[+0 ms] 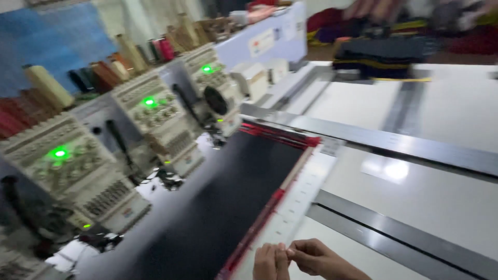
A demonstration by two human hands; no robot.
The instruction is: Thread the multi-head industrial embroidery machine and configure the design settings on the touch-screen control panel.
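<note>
Hands, the left hand [270, 263] and right hand [311, 256], pinch something too small to see beside the frame [290, 207] holding dark cloth [228, 197] already under the sewing heads [155, 116].

Motion blur smears the whole frame, worst along the top edge where the stacked fabric [381, 54] and thread cones [49, 85] lose all detail, while the two hands [298, 259] at the bottom edge stay only slightly sharper. Even overhead light floods the white table [446, 197], throwing a soft bright glare patch [397, 170] on its glossy surface. Green indicator lamps [59, 153] on the embroidery heads bloom into hazy spots, and the black cloth [228, 197] reads as a near-featureless dark field.
</note>
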